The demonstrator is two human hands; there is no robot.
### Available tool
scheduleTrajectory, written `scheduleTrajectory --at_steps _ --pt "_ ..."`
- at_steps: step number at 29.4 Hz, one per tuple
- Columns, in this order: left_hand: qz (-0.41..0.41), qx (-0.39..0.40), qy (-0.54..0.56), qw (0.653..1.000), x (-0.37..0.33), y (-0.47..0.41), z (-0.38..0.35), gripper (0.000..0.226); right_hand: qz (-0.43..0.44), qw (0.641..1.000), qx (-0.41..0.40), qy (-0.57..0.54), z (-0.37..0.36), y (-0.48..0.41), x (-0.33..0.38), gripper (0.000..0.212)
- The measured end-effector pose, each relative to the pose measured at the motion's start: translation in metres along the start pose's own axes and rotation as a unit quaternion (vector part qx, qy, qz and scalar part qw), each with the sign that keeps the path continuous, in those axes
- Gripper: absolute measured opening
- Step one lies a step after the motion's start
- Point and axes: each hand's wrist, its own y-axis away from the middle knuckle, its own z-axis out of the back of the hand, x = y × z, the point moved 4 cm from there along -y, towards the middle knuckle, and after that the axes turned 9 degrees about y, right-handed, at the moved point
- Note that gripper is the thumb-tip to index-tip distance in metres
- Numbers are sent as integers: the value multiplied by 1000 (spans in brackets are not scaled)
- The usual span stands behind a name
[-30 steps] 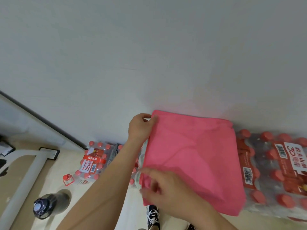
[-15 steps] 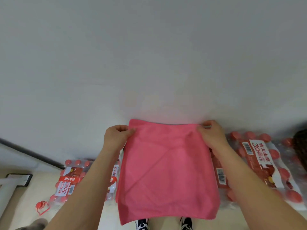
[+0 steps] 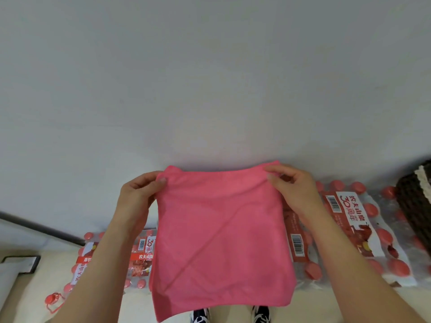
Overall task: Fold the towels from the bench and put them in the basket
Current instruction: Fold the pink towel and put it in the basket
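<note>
The left hand (image 3: pixel 137 197) and right hand (image 3: pixel 295 190) each pinched a top corner; the pink towel (image 3: pixel 221 241) hung lengthwise below them

Dark basket (image 3: pixel 416 206) partly beyond right edge

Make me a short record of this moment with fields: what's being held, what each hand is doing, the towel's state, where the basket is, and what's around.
held: pink square cloth towel, hanging in the air
left: left hand pinches the towel's upper left corner
right: right hand pinches the upper right corner
towel state: spread out, one diagonal crease, lower edge hanging free
basket: dark woven basket at the right edge of the view, partly cut off; contents not visible
surroundings: shrink-wrapped packs of red-capped bottles on the floor to both sides
bench: not in view
</note>
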Motion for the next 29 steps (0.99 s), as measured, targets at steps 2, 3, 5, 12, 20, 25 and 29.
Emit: scheduleTrajectory --at_steps 2,3,5,12,20,25,29 --pt "-27 -20 9 999 -5 0 2 12 12 999 -32 -41 5 1 4 22" --pt "-40 -28 9 999 -7 1 3 10 12 998 -39 -53 7 0 4 25" --pt "-50 -33 13 998 -11 2 3 7 3 996 -11 -85 11 -2 3 35" --pt "-25 25 29 999 -18 6 1 16 -27 984 177 -2 23 6 16 34" --pt "-50 110 -147 982 -27 30 -11 12 47 926 202 315 17 8 45 7" --pt "-50 170 -159 971 -31 50 -21 14 70 948 305 62 -78 14 92 24" --pt "-46 163 -162 972 -33 57 -16 15 81 911 396 77 -122 20 96 21"
